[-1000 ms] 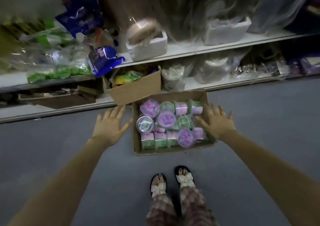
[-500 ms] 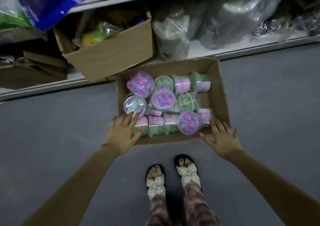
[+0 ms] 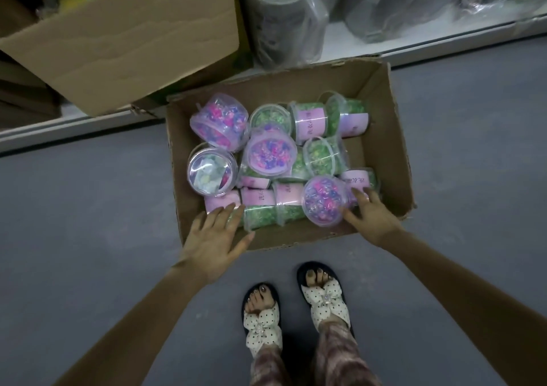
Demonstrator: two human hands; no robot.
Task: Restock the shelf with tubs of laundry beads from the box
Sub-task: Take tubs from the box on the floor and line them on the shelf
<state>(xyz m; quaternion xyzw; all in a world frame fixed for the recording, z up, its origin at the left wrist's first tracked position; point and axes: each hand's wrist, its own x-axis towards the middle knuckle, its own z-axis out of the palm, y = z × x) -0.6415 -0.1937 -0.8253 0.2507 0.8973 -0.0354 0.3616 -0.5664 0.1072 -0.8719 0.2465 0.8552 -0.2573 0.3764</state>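
Left hand (image 3: 214,239) sits over the near-left corner of the box (image 3: 296,237), palm down, fingers (image 3: 220,212) straight and spread wide, tips at the pink label of the leftmost tub (image 3: 219,199). We cannot tell if they touch it, and the hand holds nothing. Next along, the near-row green tubs (image 3: 260,212) lie on their sides, long axis running near to far, labels at the far end. To the right of these the purple tub (image 3: 325,200) rides on top of the row, tilted, lid facing up and toward us. Right hand (image 3: 374,220) is on it: thumb against the near-right rim, the other fingers along its far-right side, so the hand brackets the tub from the right. The fingers look only lightly bent, and we judge the grip not yet closed. Key relation: the purple tub lies just left of the right palm, touching it, and well apart from the left hand, so the right hand is the nearer one and likely lifts first. All tubs are in the box on the floor, none in hand. The shelf edge (image 3: 74,125) runs beyond the box's far wall, so a lifted tub must travel forward and away from us.
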